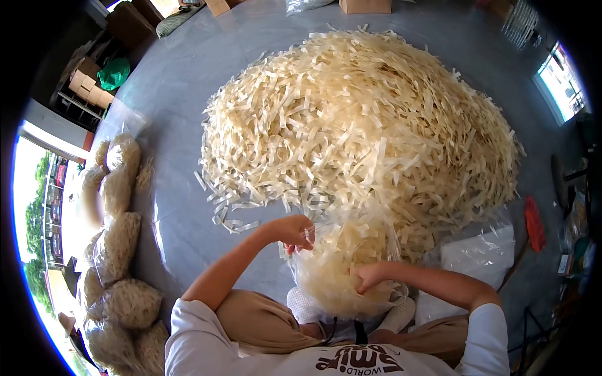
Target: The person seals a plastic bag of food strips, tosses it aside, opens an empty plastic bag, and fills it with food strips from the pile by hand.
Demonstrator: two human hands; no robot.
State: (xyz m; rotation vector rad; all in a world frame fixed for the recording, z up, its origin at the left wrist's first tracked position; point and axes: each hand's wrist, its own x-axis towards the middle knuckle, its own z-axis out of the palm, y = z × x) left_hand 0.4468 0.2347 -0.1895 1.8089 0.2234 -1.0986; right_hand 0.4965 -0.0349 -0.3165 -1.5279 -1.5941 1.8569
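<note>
A clear plastic bag (306,276) stands between my legs, partly filled with pale cream, ribbon-like dried strips (348,250). My left hand (296,233) is closed on the bag's upper left edge, pinching the thin film. Inside the bag's mouth, my right hand (370,276) is curled against the strips, its fingertips partly hidden among them. Right in front of the bag rises a large heap of the same strips (364,125), spread over the grey floor.
Filled clear bags (119,244) are piled along the left side. Flat plastic bags (480,250) lie on the floor at my right, near a red object (534,224). Cardboard boxes (88,84) and a green bag (114,74) sit at the far left.
</note>
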